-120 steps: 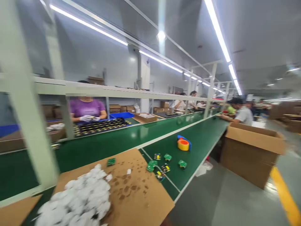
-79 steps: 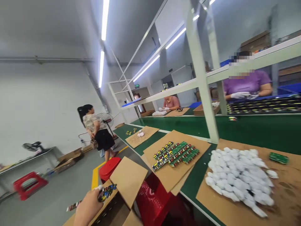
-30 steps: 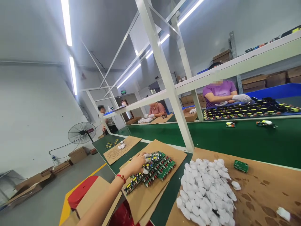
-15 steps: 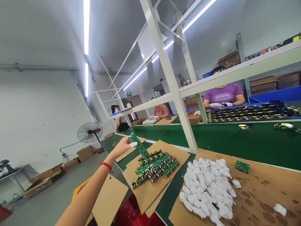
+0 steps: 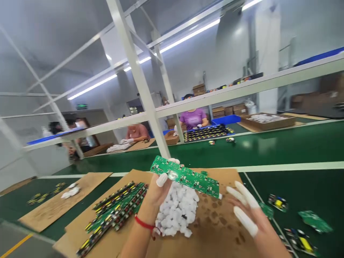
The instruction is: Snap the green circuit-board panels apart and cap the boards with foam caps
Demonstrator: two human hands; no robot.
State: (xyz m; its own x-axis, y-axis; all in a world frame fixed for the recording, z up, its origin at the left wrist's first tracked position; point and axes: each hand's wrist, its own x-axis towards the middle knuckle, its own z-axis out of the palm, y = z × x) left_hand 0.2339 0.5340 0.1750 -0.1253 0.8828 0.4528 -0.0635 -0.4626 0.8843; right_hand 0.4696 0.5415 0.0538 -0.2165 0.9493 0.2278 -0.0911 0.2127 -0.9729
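Far face of green board (image 5: pixel 186 176) hidden; right forearm (image 5: pixel 272 242) cut off below.

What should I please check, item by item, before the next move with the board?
1. Left hand has a grip on the board: ok; it holds one end, thumb in front.
2. Right hand free: ok; open and apart from the board.
3. White covers on both thumbs: ok.
4. Board level: not ok; it slants down toward the right hand.
5. Board's far side sound: cannot tell; it faces away.
6. Strips squarely stacked: not ok; they lie at uneven angles on cardboard.
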